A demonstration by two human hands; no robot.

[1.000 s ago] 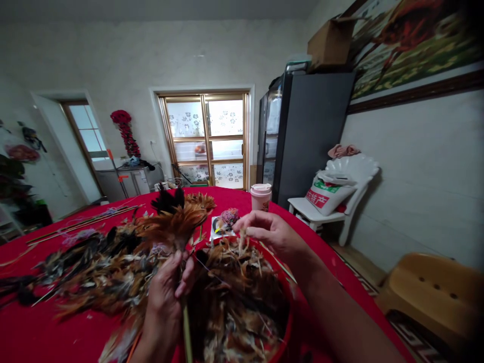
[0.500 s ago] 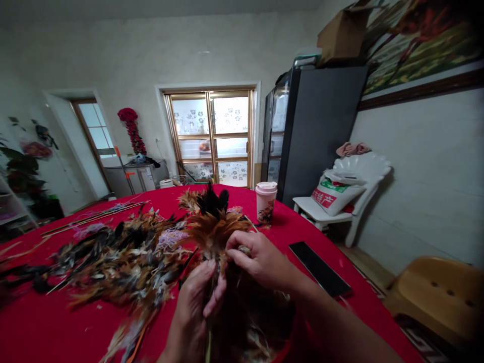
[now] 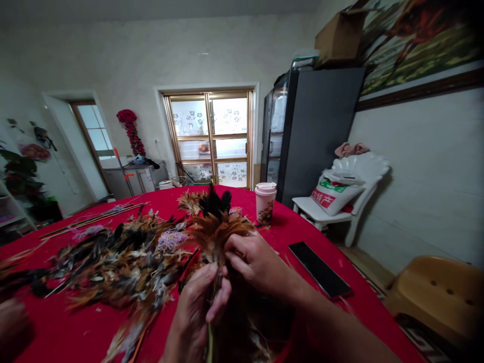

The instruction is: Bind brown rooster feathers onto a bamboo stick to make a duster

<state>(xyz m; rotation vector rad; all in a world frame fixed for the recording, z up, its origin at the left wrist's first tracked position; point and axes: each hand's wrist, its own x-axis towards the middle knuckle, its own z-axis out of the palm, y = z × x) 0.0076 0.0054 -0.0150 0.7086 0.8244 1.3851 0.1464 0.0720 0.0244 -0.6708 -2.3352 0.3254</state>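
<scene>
My left hand (image 3: 204, 302) is closed around the stick (image 3: 210, 343) of an upright feather duster (image 3: 217, 229), just below its plumes. Black feathers stand at its top, with a ring of brown ones fanning out beneath. My right hand (image 3: 251, 254) is pinched at the base of the brown feathers, on their right side. What exactly lies between its fingertips is too small to make out. To the left, a large heap of loose brown, black and white feathers (image 3: 128, 262) lies on the red tablecloth (image 3: 75, 333).
A lidded pink cup (image 3: 265, 204) and a black phone (image 3: 319, 269) are on the right of the table. Purple string (image 3: 172, 240) lies among the feathers, and thin sticks (image 3: 91, 222) lie behind. Another person's blurred hand (image 3: 13, 320) shows at the left edge.
My right hand has shifted slightly at the feather base, its fingers closing in nearer the stem. Another person's hand has come into view at the left edge.
</scene>
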